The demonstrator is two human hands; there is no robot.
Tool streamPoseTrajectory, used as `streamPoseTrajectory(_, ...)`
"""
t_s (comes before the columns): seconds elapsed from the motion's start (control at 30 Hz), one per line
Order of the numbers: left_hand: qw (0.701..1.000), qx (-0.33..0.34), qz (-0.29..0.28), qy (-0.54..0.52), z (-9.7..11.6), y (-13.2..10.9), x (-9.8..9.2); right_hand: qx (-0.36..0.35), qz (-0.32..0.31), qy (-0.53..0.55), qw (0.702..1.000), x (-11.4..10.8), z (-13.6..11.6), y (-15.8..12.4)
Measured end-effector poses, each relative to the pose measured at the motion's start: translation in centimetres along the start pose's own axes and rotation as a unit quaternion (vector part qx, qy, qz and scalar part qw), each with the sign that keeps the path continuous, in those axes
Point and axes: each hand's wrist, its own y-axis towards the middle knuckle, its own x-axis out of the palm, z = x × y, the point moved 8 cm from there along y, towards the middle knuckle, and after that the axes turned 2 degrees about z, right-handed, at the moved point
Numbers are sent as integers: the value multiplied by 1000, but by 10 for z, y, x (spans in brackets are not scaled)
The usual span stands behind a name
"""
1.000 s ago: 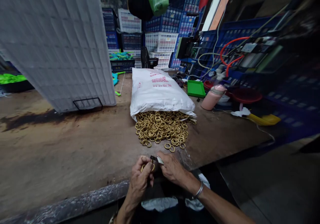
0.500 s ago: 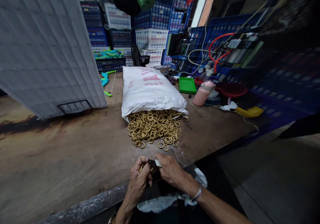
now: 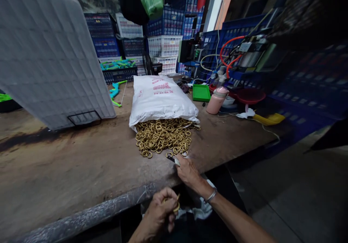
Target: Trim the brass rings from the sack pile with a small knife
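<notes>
My left hand is below the table's front edge, its fingers closed around a few brass-coloured rings. My right hand is over the table edge, gripping a small hand tool with a dark, narrow tip and a pale piece at the grip; its exact kind is unclear. The tip is by the loose rings at the front of a heap of rings. Behind the heap lies a white sack with red print, its mouth facing me and rings spilling from it.
A tall whitish padded panel stands on the left of the wooden table. To the right are a green tray, a pink bottle and a red bowl. Stacked crates stand behind; a teal toy bow lies left of the sack.
My right hand has moved forward with the tool to the front of the ring heap. My left hand has drawn back and down with its rings; the two hands are now apart.
</notes>
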Motion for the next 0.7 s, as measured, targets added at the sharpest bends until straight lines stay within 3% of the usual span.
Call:
streamPoseTrajectory(0.1, 996, -84, 31, -28, -47, 11, -3, 13, 33, 28, 999, -4, 9, 4)
streamPoseTrajectory(0.17, 989, -103, 70, -77, -68, 19, -10, 3, 41, 41, 998, -4, 8, 5)
streamPoseTrajectory(0.3, 957, -122, 205, -169, -90, 31, -30, -39, 38, 31, 998, -2, -6, 8)
streamPoseTrajectory(0.37, 940, -110, 241, -213, -92, 37, -36, -40, 46, 13, 998, -1, -10, 9)
streamPoseTrajectory(0.53, 943, -82, 236, -222, -94, 54, -46, -16, 67, -24, 997, 6, -9, 14)
streamPoseTrajectory(0.7, 986, -13, 163, -15, -79, 54, -46, -16, 80, -28, 996, 13, -8, 15)
